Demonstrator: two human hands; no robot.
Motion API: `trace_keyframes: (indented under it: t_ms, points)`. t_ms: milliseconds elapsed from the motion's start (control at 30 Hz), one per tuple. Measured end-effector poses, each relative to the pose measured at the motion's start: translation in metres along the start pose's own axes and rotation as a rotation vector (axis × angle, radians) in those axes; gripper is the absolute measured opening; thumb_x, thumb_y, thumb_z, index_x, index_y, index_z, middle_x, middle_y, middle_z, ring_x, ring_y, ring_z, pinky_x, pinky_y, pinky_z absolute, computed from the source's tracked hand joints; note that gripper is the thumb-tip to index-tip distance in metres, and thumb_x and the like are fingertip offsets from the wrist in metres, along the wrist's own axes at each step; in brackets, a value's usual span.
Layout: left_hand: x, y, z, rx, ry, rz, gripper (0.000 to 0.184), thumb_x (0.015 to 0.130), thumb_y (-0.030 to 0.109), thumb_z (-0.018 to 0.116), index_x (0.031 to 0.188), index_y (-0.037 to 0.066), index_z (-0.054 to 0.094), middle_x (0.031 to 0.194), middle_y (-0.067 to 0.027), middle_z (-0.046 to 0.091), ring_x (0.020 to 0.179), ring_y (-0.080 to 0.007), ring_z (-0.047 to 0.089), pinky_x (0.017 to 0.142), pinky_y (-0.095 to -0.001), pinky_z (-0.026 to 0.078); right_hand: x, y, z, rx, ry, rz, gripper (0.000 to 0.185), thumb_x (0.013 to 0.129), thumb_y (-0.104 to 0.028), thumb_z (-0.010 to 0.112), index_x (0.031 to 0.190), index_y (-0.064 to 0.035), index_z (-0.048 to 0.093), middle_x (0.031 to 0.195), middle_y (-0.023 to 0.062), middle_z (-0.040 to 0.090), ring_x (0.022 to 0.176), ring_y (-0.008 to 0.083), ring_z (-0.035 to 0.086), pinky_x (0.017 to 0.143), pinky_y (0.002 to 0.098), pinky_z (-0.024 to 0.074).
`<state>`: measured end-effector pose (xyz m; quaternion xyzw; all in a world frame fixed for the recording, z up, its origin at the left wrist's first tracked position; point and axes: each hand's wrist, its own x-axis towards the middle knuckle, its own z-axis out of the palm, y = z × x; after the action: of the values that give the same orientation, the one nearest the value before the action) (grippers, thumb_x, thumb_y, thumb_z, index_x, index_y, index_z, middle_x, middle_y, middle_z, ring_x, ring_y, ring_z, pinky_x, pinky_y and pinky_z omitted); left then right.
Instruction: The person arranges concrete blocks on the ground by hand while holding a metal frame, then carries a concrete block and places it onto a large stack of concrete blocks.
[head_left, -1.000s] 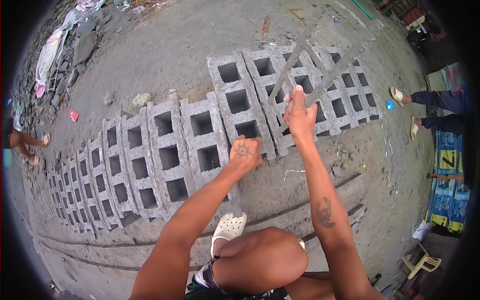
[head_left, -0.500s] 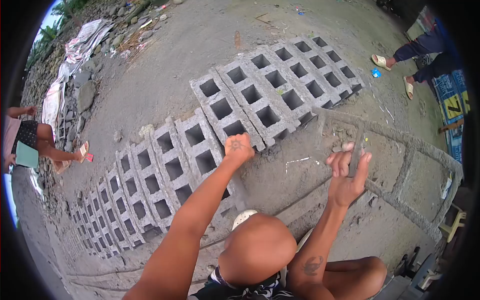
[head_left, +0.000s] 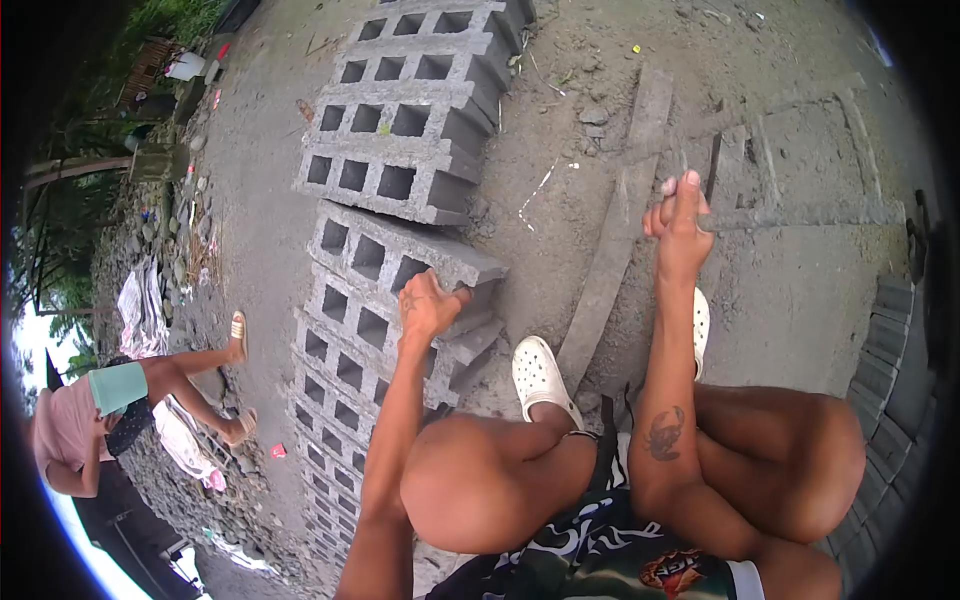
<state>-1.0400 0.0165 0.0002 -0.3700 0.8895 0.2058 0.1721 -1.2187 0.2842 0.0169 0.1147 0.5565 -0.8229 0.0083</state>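
I am viewing both bare hands through the head camera. The left hand [head_left: 430,305] is bearing on a grey, rough-faced hollow concrete block [head_left: 440,250]; its fingers are curling at the cell closest to the body, and their tips are hidden, so I cannot tell whether they are clamping on the wall. The block is lying under and just beyond these fingers, at a slight angle to its neighbours. More grey three-cell concrete blocks [head_left: 430,150] are standing in a row beyond the fingers, and others are continuing toward the body, left of the left forearm.

The right hand [head_left: 682,225] is gripping a grey, mud-coated rectangular frame with cross-bars [head_left: 800,216]; its fingers are closing around a bar, and the blurred frame is extending to the right of them. A long grey plank [head_left: 600,300] is lying on the ground between the two hands. A white perforated clog [head_left: 545,375] is resting between them, nearer the body. A person in a pink top [head_left: 65,425] is holding a pale green flat object [head_left: 118,388], well left of the left fingers.
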Motion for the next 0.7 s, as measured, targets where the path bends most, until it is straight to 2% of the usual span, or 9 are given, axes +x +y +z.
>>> trace_keyframes:
  t_ms: [133,167,233,333,367,433,500,600,700]
  points:
    - [0.005,-0.008,-0.002,-0.047,0.005,0.036,0.052,0.063,0.03,0.082,0.095,-0.009,0.067,0.089,-0.0225,0.071,0.084,-0.0343,0.07,0.08,-0.0398,0.052,0.017,-0.038,0.011,0.183,0.011,-0.171,0.041,0.104,-0.038,0.047,0.083,-0.0041,0.054,0.051,-0.0068,0.028,0.043,0.0053,0.027,0.046,0.0261,0.0337]
    - [0.008,-0.015,-0.008,-0.071,-0.003,0.052,0.051,0.063,0.026,0.084,0.095,-0.01,0.067,0.088,-0.0183,0.072,0.079,-0.0263,0.069,0.077,-0.0363,0.052,0.014,-0.035,0.024,0.241,-0.017,-0.204,0.041,0.104,-0.038,0.047,0.083,-0.0042,0.054,0.051,-0.0067,0.029,0.044,0.0051,0.028,0.046,0.0261,0.0338]
    - [0.011,-0.022,-0.025,-0.182,-0.051,0.028,0.05,0.064,0.024,0.084,0.096,-0.01,0.066,0.087,-0.0156,0.071,0.078,-0.0231,0.067,0.076,-0.0351,0.052,-0.005,0.016,0.041,0.217,-0.07,-0.055,0.04,0.104,-0.038,0.047,0.083,-0.0051,0.055,0.052,-0.0065,0.03,0.045,0.0056,0.029,0.047,0.0263,0.0341]
    - [-0.001,-0.005,-0.057,-0.254,-0.078,0.036,0.046,0.066,0.02,0.084,0.096,-0.009,0.066,0.088,-0.013,0.071,0.08,-0.019,0.065,0.075,-0.0336,0.052,-0.085,0.142,0.036,-0.174,-0.201,0.441,0.042,0.102,-0.039,0.05,0.079,-0.0046,0.054,0.051,-0.004,0.032,0.04,0.0098,0.035,0.041,0.029,0.0337]
    - [-0.001,-0.011,-0.058,-0.301,-0.065,0.093,0.044,0.066,0.02,0.084,0.095,-0.008,0.066,0.089,-0.0129,0.071,0.079,-0.0189,0.065,0.075,-0.0334,0.052,-0.115,0.179,0.021,-0.27,-0.214,0.392,0.042,0.102,-0.04,0.05,0.079,-0.0048,0.054,0.051,-0.0037,0.032,0.04,0.0098,0.036,0.04,0.029,0.0332]
    - [0.003,-0.016,-0.059,-0.339,-0.046,0.158,0.042,0.066,0.019,0.085,0.093,-0.007,0.066,0.088,-0.0118,0.07,0.077,-0.0182,0.064,0.073,-0.0324,0.052,-0.124,0.18,0.025,-0.32,-0.214,0.375,0.042,0.101,-0.041,0.051,0.079,-0.0048,0.054,0.051,-0.0036,0.032,0.039,0.0095,0.035,0.04,0.029,0.0324]
    - [-0.001,-0.011,-0.068,-0.284,-0.088,0.066,0.043,0.066,0.02,0.085,0.092,-0.008,0.065,0.087,-0.0125,0.07,0.078,-0.0181,0.064,0.073,-0.0318,0.052,-0.111,0.166,0.022,-0.24,-0.167,0.45,0.041,0.102,-0.039,0.05,0.081,-0.0046,0.054,0.051,-0.0043,0.032,0.039,0.009,0.035,0.04,0.0289,0.032]
    - [0.001,-0.012,-0.065,-0.313,-0.107,0.065,0.045,0.067,0.022,0.086,0.091,-0.009,0.063,0.087,-0.0136,0.069,0.077,-0.0181,0.063,0.073,-0.0321,0.051,-0.036,0.074,0.041,0.065,-0.069,0.226,0.039,0.103,-0.037,0.047,0.083,-0.0051,0.054,0.052,-0.0055,0.032,0.042,0.0079,0.034,0.044,0.0278,0.0337]
    - [0.002,-0.011,-0.068,-0.283,-0.139,0.041,0.048,0.066,0.022,0.085,0.093,-0.011,0.063,0.088,-0.0137,0.07,0.078,-0.0188,0.063,0.074,-0.0327,0.052,-0.007,0.047,0.055,0.286,-0.035,0.05,0.037,0.104,-0.035,0.046,0.082,-0.006,0.052,0.052,-0.0056,0.033,0.042,0.0071,0.035,0.045,0.0261,0.0333]
